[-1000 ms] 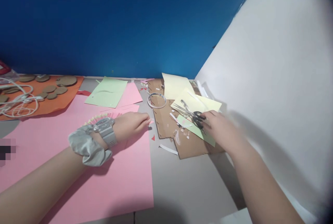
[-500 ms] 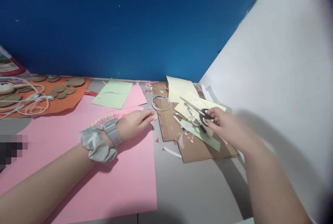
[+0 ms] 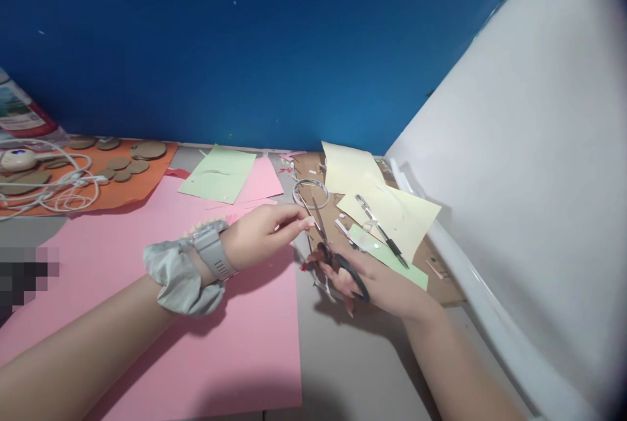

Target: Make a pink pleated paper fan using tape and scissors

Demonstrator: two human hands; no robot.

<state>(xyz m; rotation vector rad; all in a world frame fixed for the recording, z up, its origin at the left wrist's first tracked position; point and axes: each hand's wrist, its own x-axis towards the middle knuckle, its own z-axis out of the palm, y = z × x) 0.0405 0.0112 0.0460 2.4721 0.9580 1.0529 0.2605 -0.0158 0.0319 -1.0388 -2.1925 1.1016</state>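
Above the grey table point(image 3: 367, 369), one pair of scissors point(image 3: 325, 238) sat in the right hand point(image 3: 385, 282), fingers through the handles, blades slightly apart near the left hand point(image 3: 257, 238). Left thumb and finger pinched one small pink scrap point(image 3: 311, 223), nearly together. One pen point(image 3: 383, 232) overlapped one green strip point(image 3: 414, 275); two yellow sheets point(image 3: 350, 170), one ring point(image 3: 295, 197) behind blades.

The blue wall point(image 3: 274, 55) dims leftward, and soft shadow darkens the table point(image 3: 357, 352) beneath the slightly blurred right hand point(image 3: 382, 285).
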